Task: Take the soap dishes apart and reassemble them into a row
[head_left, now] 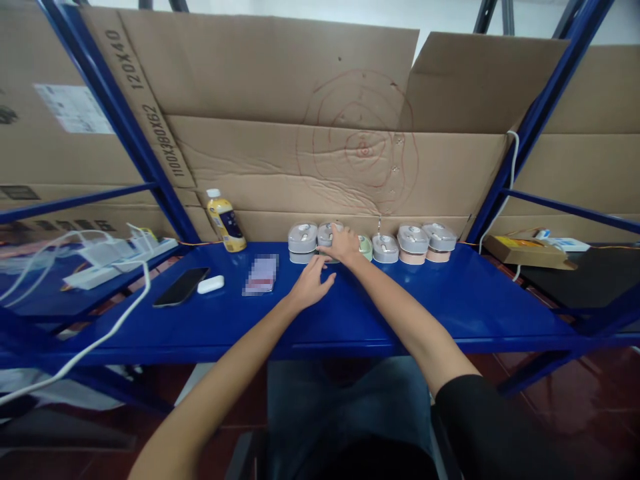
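A row of small lidded plastic containers stands along the back of the blue shelf. My right hand (345,245) reaches over a grey container (326,235), with fingers on its lid and the thumb at its front; the palm hides part of it. Just below and in front, my left hand (311,287) is open, fingers stretched toward that container's base, holding nothing visible. To its left sits another grey container (303,241). Right of my right hand are a partly covered green container (367,248), a low grey one (385,249) and two with peach-coloured bases, one (413,245) beside the other (440,241).
On the shelf (450,303) at left lie a dark phone (181,287), a white earbud case (211,285) and a blurred-out phone-like object (261,275). A yellow bottle (227,221) stands behind them. Cardboard (240,153) backs the shelf; a white cable (117,325) crosses the left side.
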`<action>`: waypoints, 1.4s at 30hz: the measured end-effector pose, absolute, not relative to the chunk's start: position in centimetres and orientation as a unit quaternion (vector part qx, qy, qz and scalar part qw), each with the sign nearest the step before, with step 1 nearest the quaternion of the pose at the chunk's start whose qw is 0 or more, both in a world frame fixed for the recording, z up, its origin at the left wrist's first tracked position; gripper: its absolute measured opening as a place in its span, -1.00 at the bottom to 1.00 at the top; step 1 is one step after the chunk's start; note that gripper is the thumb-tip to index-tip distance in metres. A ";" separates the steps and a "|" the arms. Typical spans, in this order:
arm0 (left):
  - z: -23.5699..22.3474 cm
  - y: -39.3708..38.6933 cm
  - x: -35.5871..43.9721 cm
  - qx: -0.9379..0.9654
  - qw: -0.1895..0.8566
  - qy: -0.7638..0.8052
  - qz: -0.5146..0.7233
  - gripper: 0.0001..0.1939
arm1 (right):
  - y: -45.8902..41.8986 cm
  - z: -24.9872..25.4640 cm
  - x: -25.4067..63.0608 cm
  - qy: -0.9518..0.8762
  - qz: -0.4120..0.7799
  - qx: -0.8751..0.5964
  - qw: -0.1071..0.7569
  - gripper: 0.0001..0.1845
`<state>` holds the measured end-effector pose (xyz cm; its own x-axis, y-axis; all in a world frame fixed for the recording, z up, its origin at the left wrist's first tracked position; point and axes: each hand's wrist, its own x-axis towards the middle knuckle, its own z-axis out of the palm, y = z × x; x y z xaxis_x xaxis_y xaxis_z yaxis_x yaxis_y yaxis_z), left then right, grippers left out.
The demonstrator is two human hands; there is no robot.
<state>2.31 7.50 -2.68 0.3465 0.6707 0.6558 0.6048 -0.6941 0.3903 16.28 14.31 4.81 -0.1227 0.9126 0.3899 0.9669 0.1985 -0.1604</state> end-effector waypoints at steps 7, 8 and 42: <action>-2.1 7.3 2.3 0.795 0.039 0.405 0.450 -0.71 | 14.1 4.4 19.2 -0.722 0.005 -0.610 0.326 -0.11; -2.0 7.3 2.2 0.785 0.049 0.412 0.459 -0.71 | 13.6 4.4 20.2 -0.714 0.026 -0.600 0.359 -0.10; -1.6 6.0 2.3 0.856 0.207 0.340 0.329 0.01 | 6.0 2.4 30.9 -0.863 0.207 -0.336 0.316 -0.03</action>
<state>2.33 6.02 -1.62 0.5517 0.7190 0.4227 0.4459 -0.6825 0.5791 30.89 6.01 2.41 -0.5748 0.7105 0.4060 0.4489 0.6886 -0.5695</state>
